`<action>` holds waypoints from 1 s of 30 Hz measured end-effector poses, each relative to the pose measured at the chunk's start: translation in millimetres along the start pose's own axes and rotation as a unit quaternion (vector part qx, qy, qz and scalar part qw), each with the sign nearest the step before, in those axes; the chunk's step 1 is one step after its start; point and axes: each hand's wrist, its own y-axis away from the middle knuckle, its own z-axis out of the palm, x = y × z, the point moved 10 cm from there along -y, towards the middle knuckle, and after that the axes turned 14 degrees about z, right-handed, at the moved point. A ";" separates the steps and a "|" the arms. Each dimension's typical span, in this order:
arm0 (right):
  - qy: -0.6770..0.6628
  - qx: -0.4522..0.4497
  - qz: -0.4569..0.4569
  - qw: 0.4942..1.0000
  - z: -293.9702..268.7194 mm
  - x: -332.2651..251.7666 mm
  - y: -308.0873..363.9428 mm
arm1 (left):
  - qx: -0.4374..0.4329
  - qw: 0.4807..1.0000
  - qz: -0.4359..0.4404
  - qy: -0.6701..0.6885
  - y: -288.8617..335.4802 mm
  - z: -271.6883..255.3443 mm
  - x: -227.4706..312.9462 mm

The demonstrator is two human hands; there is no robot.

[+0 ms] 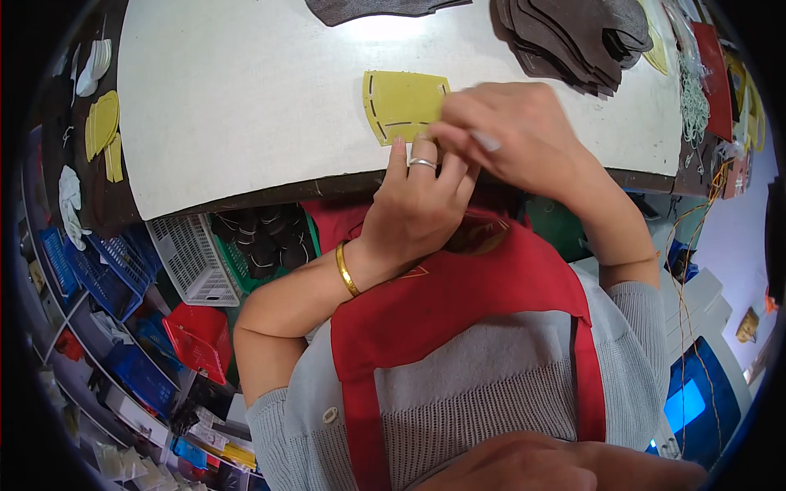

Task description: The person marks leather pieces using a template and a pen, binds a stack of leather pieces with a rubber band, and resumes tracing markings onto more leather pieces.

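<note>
well apart at 9 o'clock were yellow pieces [101,123]. the slotted yellow template [401,100] lay flat on the white table [246,98], near its front edge. at the template's 6 o'clock, the left hand [419,204] was unclenched, fingertips at its lower edge. at 3 o'clock, the blurred right hand [516,123] curled round a slim white tool [487,141]. dark pieces [557,41] were stacked at 2 o'clock.

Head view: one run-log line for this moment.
left hand: at near edge of yellow card | right hand: blurred, gripping pale object, at card's right edge | dark pieces: stacked, far right of table
</note>
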 end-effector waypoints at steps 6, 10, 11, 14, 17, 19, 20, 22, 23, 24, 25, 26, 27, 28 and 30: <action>-0.193 0.057 0.271 0.941 -19.0 62.9 19.3 | 0.040 0.999 -0.006 -0.015 -5.4 -14.7 -12.4; -0.029 -0.051 0.273 0.960 6.8 52.0 23.8 | 0.001 0.999 -0.040 0.000 -7.2 -13.4 -23.3; -0.030 -0.047 0.271 0.961 5.5 53.9 24.5 | -0.015 0.999 -0.042 0.005 -6.6 -11.2 -25.2; -0.195 0.029 0.234 0.952 -19.2 75.0 32.8 | 0.125 0.991 0.038 0.023 -15.4 -34.8 -41.7; -0.168 0.142 0.351 0.910 -77.4 147.5 53.2 | 0.138 0.988 -0.071 -0.027 -20.3 -38.4 -107.7; -0.023 0.180 0.423 0.888 -102.9 160.3 61.8 | 0.114 0.983 -0.111 -0.092 -20.3 -31.9 -138.7; -0.053 0.222 0.406 0.885 -112.3 160.6 71.2 | 0.115 0.983 -0.109 -0.091 -15.7 -31.4 -131.8; -0.175 0.282 0.328 0.885 -108.3 150.9 74.1 | 0.028 0.996 -0.087 -0.002 -12.2 -17.5 -108.3; -0.182 0.276 0.328 0.885 -97.7 140.5 71.2 | 0.076 0.997 -0.020 -0.015 -3.1 -17.5 -89.0; -0.227 0.220 0.319 0.894 -80.8 126.6 64.1 | 0.076 0.997 -0.021 0.006 0.7 -20.6 -75.9; -0.274 0.163 0.305 0.897 -64.1 116.1 55.6 | 0.075 0.997 -0.023 0.025 3.4 -24.6 -62.5; -0.277 0.123 0.306 0.903 -51.2 110.5 49.5 | 0.071 0.997 -0.021 0.028 6.4 -21.4 -58.2; -0.279 0.081 0.301 0.908 -39.3 106.3 42.2 | 0.105 0.994 -0.023 0.035 11.6 -23.6 -55.7; -0.250 0.066 0.270 0.928 -29.4 101.1 35.9 | 0.140 0.989 -0.026 0.042 16.8 -27.6 -54.7; -0.240 0.010 0.267 0.933 -13.1 88.3 22.1 | 0.150 0.986 -0.045 0.053 23.4 -29.2 -55.7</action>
